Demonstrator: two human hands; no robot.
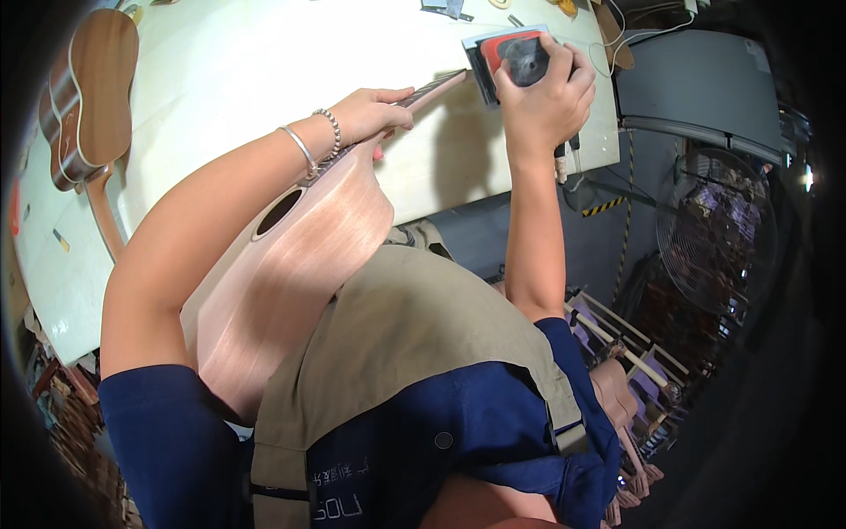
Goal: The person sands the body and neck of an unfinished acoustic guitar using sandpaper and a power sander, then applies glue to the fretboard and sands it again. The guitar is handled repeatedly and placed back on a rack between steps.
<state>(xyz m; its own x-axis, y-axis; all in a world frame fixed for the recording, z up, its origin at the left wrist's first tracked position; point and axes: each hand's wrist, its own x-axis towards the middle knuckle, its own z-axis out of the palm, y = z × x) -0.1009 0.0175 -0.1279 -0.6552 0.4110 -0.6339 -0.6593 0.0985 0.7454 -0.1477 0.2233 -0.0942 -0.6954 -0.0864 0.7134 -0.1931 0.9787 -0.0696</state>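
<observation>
An unfinished pale-wood ukulele leans against my apron, its soundhole facing left and its neck pointing up and right over the table. My left hand is closed around the neck, with a bracelet and a bangle on that wrist. In my right hand I grip a red and black sander with a flat, squarish pad. The sander is raised over the table's right part, just beyond the neck's end and apart from it. My palm hides part of it.
A glossy brown ukulele lies at the left of the white table. Flat metal tools lie at the far edge. Right of the table are a grey cabinet, cables and a caged fan. Wooden instrument bodies stand on a rack behind.
</observation>
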